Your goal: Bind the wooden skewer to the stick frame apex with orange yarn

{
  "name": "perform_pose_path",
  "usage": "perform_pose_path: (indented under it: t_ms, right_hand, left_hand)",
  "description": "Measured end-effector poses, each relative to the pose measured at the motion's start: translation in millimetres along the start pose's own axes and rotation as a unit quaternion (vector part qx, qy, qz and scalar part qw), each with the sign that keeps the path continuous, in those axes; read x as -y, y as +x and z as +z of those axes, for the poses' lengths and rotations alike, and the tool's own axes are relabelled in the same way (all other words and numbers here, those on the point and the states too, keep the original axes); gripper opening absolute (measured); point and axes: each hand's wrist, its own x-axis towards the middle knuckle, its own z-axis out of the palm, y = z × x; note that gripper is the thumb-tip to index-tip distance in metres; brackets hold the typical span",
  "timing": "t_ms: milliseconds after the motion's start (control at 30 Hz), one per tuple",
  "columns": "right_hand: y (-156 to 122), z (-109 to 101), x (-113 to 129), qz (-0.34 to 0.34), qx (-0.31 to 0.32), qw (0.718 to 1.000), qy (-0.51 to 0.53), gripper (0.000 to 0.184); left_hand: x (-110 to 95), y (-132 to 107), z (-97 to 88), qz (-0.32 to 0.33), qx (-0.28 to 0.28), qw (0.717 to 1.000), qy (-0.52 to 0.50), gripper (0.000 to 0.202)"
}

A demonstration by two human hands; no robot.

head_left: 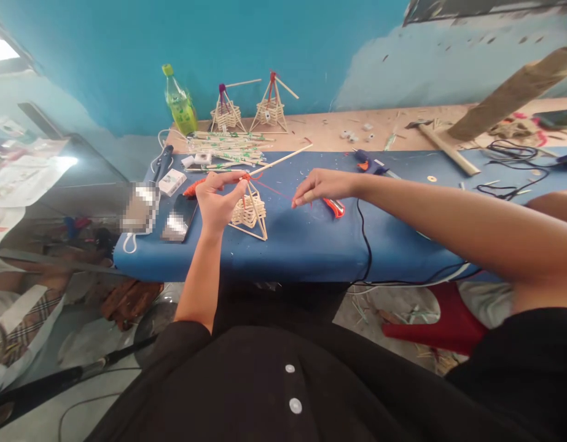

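Observation:
A small wooden-stick model [250, 212] with a stacked basket and a long slanted stick stands on the blue table [301, 245]. My left hand [217, 199] is closed around the top of its frame, where red thread is wound. My right hand [316, 186] pinches the free end of that red thread [276, 191], pulled taut to the right. An orange utility knife [335, 207] lies just under my right hand.
Two finished stick models [249, 110], a green bottle [179, 101] and a pile of sticks [228, 148] sit at the back. A blue glue gun [368, 162], black cables [513, 169], a phone [178, 220] and a wooden plank [508, 92] lie around. A red stool [449, 319] stands below.

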Motion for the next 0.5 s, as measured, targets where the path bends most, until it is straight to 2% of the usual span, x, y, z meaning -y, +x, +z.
perform_pose_path:
  t_ms: [100,167,233,367,500]
  right_hand:
    - [-24,24,33,-0.038,0.028,0.998,-0.036,0.037]
    - [-41,34,65,-0.115,0.029,0.989,-0.090,0.031]
    - [-56,34,100,-0.182,0.020,0.974,-0.134,0.031]
    - [-69,9,163,-0.225,-0.067,0.954,-0.184,0.025]
    - [-46,-28,204,-0.191,-0.190,0.937,-0.224,0.019]
  left_hand:
    - [-1,0,0.4,0.006,0.003,1.000,-0.002,0.019]
    - [-2,-1,0.7,0.011,0.002,1.000,0.004,0.020]
    - [-3,-1,1.1,0.015,-0.002,1.000,0.011,0.020]
    - [-7,-3,2.2,0.043,0.000,0.999,0.002,0.023]
    - [-11,-4,2.9,0.079,0.001,0.997,0.008,0.025]
